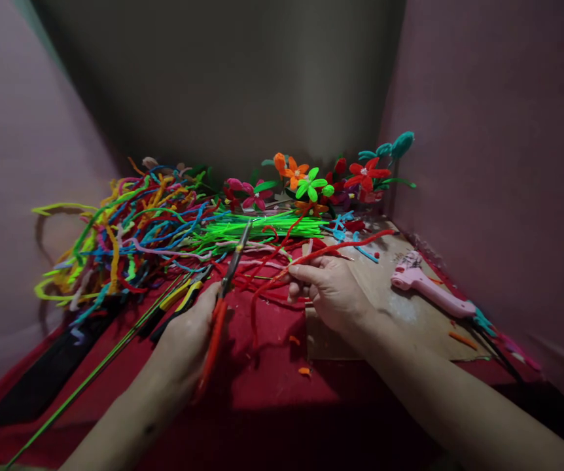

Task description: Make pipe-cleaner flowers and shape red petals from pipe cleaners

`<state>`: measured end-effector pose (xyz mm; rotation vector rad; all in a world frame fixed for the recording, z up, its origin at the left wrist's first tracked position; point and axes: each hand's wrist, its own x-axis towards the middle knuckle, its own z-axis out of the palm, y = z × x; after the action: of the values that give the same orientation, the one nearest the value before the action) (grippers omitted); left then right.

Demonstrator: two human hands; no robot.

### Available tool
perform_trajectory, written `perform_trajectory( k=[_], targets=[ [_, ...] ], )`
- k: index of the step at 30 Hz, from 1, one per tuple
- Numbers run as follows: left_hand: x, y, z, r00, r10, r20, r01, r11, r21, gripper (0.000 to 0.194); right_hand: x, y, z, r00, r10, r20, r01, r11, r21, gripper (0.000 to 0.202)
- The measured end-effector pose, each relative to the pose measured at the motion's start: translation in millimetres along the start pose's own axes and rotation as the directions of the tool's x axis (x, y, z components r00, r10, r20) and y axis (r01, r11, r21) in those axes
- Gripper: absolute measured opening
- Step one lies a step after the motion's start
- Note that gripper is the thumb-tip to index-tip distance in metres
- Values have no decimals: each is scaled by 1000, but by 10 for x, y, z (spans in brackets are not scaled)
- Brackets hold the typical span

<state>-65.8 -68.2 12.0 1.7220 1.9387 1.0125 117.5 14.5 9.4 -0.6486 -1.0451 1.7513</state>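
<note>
In my left hand (191, 330) is a pair of scissors (219, 314) with orange handles, its blades pointing up and away from me. Thumb and fingers of my right hand (328, 291) pinch a fuzzy red pipe cleaner (345, 243). One end of it stretches off to the right above the cardboard, while the other bends down over the red cloth. More red pipe cleaners lie on the cloth behind my hands. The scissor blades are to the left of the pinched pipe cleaner, apart from it.
A tangled heap of colourful pipe cleaners (129, 229) lies left, beside a bright green bundle (272, 224). Yellow-black pliers (181, 301) sit near my left hand. Pipe-cleaner flowers (311, 184) stand at the back. A pink glue gun (432, 291) rests on cardboard (380, 320) at right.
</note>
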Motion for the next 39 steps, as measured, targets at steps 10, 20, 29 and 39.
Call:
perform_trajectory(
  k=[10,20,29,39],
  targets=[
    [68,476,30,982,20,190,17,981,-193,20,-28,42,9,994,41,104,-46,998,50,6],
    [136,416,255,960,25,277,178,711,-680,14,-73,33,18,980,-30,198,25,999,28,7],
    [181,363,247,839,-5,545,478,487,-731,12,-159,36,55,968,49,245,-63,997,50,4],
    [153,381,247,836,-36,547,489,500,-715,13,-105,17,55,982,-13,187,-1,997,73,4]
  ],
)
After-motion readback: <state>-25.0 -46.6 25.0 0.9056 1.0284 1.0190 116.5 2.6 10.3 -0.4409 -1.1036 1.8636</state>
